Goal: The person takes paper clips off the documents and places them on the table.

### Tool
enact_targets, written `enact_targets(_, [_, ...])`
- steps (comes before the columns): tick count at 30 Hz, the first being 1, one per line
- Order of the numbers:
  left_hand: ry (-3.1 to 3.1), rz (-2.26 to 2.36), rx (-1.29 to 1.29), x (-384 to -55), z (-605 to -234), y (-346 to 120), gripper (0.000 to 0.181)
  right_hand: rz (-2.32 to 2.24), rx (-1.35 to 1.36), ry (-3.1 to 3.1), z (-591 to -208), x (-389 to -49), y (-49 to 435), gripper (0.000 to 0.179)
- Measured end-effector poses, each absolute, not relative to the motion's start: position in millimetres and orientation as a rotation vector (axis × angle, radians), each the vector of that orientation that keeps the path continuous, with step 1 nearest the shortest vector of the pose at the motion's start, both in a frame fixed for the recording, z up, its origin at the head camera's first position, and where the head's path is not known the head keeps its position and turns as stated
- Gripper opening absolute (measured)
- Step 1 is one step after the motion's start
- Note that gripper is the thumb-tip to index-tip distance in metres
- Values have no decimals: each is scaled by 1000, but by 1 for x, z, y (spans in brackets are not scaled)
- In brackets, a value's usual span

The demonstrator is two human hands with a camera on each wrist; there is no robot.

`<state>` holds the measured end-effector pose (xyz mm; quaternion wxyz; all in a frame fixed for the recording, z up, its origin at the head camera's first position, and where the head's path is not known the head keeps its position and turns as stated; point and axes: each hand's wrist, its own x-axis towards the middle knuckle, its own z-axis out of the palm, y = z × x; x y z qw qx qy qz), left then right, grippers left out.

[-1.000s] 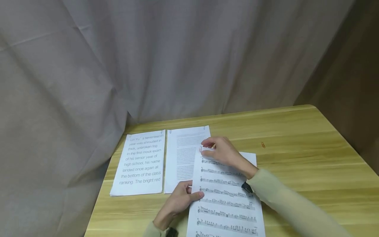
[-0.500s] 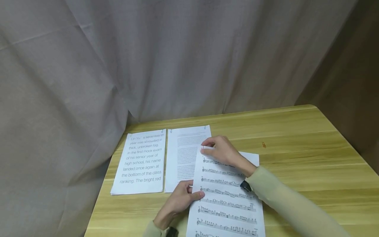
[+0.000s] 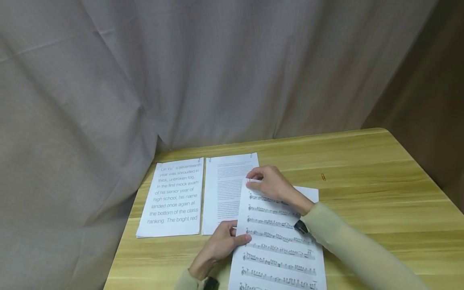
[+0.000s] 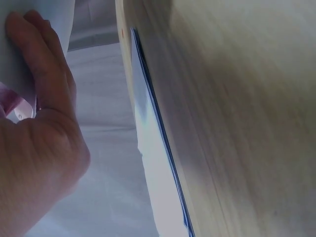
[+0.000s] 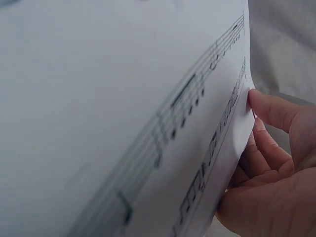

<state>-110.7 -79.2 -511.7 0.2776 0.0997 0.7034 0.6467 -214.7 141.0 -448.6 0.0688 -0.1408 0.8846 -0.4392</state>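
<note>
A white page of sheet music (image 3: 279, 245) is raised at an angle between both hands, in front of the person. At its left edge the left hand (image 3: 224, 243) grips it, thumb on the printed face and fingers behind. The right hand (image 3: 273, 185) holds the top left corner between thumb and index finger, and the right wrist view shows its other fingers curled behind the paper. A small paper clip (image 3: 249, 180) shows at that corner, partly covered by the fingertips. The left wrist view has the left hand's fingers (image 4: 47, 69) flat against the back of the page.
Two clipped stacks lie side by side on the left of the wooden table (image 3: 380, 233): a large-print stack (image 3: 174, 197) and a small-print stack (image 3: 212, 193), the latter partly behind the music. An orange paper clip (image 3: 324, 177) lies to the right. A grey curtain (image 3: 217, 80) hangs behind.
The page's top left corner has shifted slightly right, and the right fingers now cover more of the clip there. The left hand keeps its grip almost unmoved.
</note>
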Motion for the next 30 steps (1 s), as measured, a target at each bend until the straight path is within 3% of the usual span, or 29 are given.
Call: enact_targets(30, [1933, 1730, 230, -107, -515, -79, 25, -1438, -411, 2596, -453, -218, 149, 13])
